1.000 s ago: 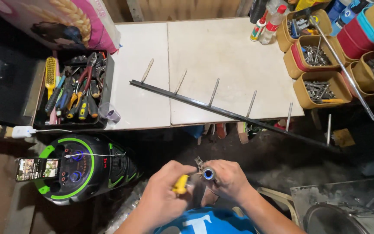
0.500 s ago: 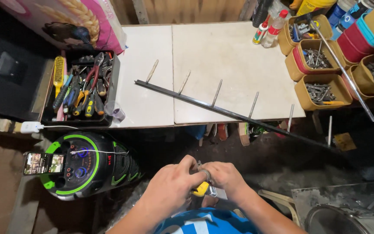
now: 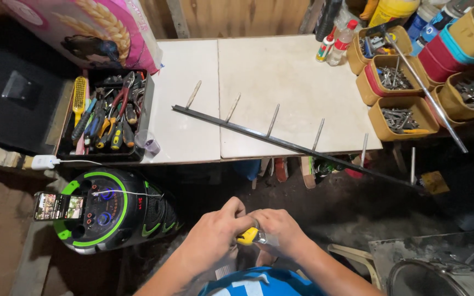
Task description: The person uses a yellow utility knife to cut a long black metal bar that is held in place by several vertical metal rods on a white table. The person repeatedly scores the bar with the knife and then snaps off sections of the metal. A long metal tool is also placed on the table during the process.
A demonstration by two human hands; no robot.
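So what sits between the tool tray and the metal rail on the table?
Head view: a small clear cup beside the tool tray; then bare tabletop to the rail.

Overhead light is bright on the white counter (image 3: 281,82), near blown out. Floor below sits in deep shadow. Wide-angle bend at the edges. Hands slightly soft at bottom; the tool tray (image 3: 64,143) is sharp.

White worktable (image 3: 281,82), wooden wall (image 3: 237,16)
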